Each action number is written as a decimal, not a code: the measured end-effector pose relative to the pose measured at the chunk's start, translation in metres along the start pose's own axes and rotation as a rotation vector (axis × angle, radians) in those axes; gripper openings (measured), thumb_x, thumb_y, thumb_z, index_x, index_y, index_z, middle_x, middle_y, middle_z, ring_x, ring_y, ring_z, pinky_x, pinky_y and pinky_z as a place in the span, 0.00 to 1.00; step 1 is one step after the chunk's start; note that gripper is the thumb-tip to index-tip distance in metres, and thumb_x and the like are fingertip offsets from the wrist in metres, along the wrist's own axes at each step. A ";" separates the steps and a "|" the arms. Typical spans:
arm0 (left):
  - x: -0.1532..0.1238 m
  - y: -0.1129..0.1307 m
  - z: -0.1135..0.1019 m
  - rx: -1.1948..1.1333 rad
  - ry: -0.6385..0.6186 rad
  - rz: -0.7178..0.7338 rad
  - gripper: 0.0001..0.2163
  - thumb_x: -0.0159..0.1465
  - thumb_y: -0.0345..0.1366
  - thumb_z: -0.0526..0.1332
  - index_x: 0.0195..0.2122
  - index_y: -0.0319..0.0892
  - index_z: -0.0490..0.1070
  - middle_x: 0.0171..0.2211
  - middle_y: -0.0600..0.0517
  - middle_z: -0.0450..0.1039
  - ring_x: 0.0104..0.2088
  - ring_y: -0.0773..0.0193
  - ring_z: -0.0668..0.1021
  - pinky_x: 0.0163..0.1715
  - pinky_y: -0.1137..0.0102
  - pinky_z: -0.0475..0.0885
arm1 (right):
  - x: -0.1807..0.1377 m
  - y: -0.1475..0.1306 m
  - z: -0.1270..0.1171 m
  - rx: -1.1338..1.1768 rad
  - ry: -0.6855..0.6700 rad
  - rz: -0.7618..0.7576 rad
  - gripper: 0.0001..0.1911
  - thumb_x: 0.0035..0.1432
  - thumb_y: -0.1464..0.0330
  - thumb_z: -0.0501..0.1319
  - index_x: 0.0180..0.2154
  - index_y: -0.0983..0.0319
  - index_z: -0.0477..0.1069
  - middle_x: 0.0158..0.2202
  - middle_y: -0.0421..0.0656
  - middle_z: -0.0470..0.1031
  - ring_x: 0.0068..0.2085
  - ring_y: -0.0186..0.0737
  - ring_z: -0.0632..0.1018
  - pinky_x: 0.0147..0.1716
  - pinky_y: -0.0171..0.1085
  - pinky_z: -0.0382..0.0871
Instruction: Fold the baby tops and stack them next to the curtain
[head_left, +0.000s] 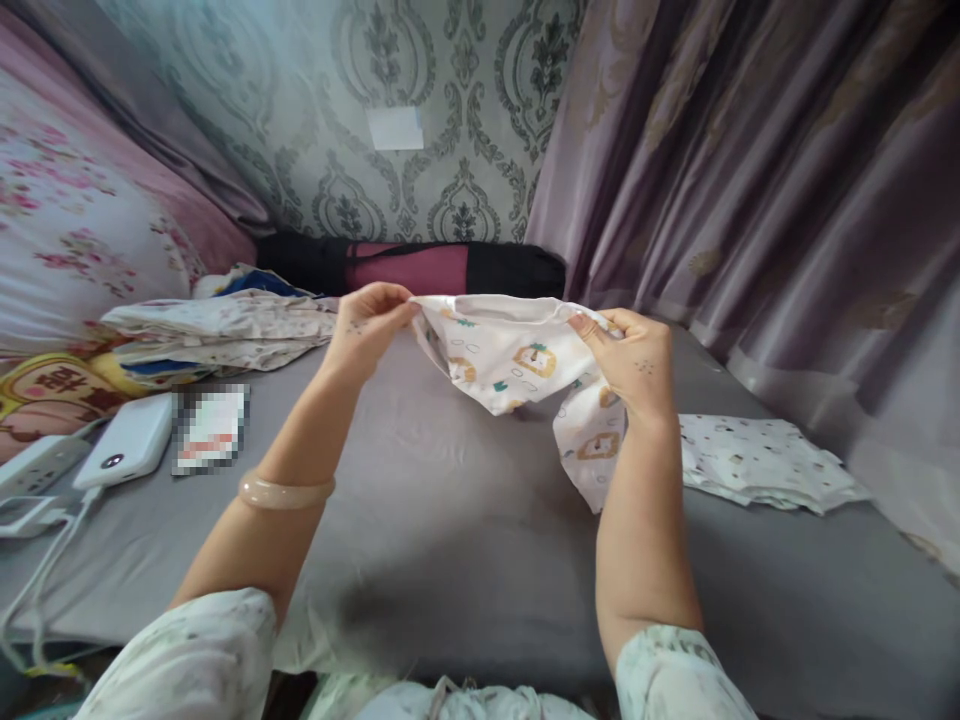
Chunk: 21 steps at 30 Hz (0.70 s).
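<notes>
Cloth (504,366) hangs over the bed (442,530) in the head view. Left hand (366,328) and right hand (637,365) pinch its top edge, fingers closed. It looks light, soft and floppy; both top ends seem best to hold.

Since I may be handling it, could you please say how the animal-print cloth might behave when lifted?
The animal-print cloth is likely floppy: its lower edge sags between the left hand and right hand. It is probably light, pinched only by fingers and thumbs. The loose part hanging lower at right may swing about.
</notes>
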<state>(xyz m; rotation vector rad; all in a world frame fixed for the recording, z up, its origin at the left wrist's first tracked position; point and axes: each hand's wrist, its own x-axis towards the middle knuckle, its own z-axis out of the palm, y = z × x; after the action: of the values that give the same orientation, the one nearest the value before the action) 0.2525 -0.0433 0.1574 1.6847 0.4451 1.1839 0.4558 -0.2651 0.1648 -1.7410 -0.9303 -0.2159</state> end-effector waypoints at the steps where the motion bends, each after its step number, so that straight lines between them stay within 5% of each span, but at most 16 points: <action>1: 0.003 0.008 -0.004 0.005 0.032 0.035 0.10 0.51 0.39 0.69 0.31 0.41 0.72 0.26 0.54 0.71 0.26 0.70 0.73 0.28 0.73 0.69 | 0.000 -0.001 0.001 0.032 -0.036 -0.008 0.26 0.52 0.44 0.63 0.33 0.61 0.77 0.22 0.39 0.71 0.24 0.36 0.72 0.21 0.34 0.62; 8: 0.002 0.020 -0.020 0.140 0.040 0.100 0.05 0.58 0.37 0.62 0.33 0.43 0.70 0.26 0.55 0.69 0.27 0.70 0.72 0.25 0.76 0.66 | 0.000 0.008 0.005 0.160 -0.252 -0.043 0.24 0.52 0.47 0.65 0.39 0.58 0.80 0.32 0.42 0.78 0.32 0.41 0.76 0.29 0.37 0.69; 14: -0.012 -0.004 -0.025 0.353 -0.243 -0.058 0.14 0.57 0.47 0.64 0.33 0.40 0.75 0.26 0.53 0.71 0.26 0.68 0.71 0.22 0.75 0.62 | 0.007 0.035 0.014 0.093 -0.287 -0.042 0.18 0.53 0.52 0.66 0.36 0.59 0.81 0.34 0.43 0.78 0.34 0.41 0.77 0.34 0.38 0.70; 21: -0.012 -0.035 -0.016 0.356 -0.395 -0.121 0.22 0.52 0.54 0.68 0.37 0.40 0.79 0.32 0.50 0.77 0.29 0.65 0.74 0.24 0.75 0.64 | 0.009 0.058 0.038 0.035 -0.390 -0.044 0.13 0.57 0.60 0.63 0.41 0.58 0.80 0.41 0.44 0.79 0.41 0.43 0.78 0.45 0.41 0.70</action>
<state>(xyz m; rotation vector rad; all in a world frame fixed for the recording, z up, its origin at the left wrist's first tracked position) 0.2409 -0.0282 0.1215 2.1079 0.5209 0.6850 0.4900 -0.2333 0.1131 -1.7635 -1.2449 0.1170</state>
